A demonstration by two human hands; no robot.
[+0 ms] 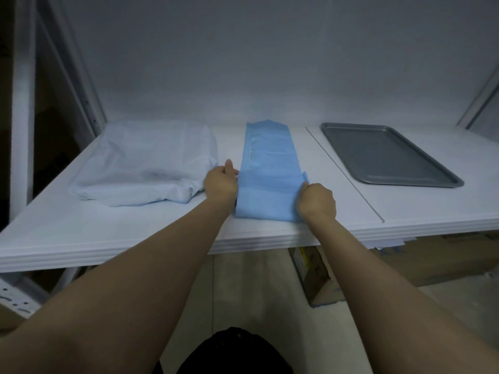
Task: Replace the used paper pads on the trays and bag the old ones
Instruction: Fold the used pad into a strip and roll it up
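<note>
**Blue pad pinched at both sides, bare tray waiting to the right**

Blue, soft, folded paper pad (266,168) lies as a long strip on the white table (108,233), running straight away from the person between the two hands. Left hand (220,182) pinches the pad's left edge, thumb up and fingers curled on the material. Right hand (316,202) grips the right edge near the front end, fingers closed on a raised corner. Holding both sides at once likely means the pad is being spread open or squared up; cannot tell which.

Grey rectangular metal tray (388,155) sits well to the right of the right hand, flat and bare, no pad on it. Probably the target for this pad, so it has been left clear.

Translucent white plastic bag (145,160), bulky and crumpled, lies just left of the left hand, nearly touching it. Contents hidden; presumably holds pads, old or spare, cannot tell. Kept close for easy reach.

Judgement: pad must open flat before it goes on the tray; thin paper could tear if pulled unevenly.
</note>
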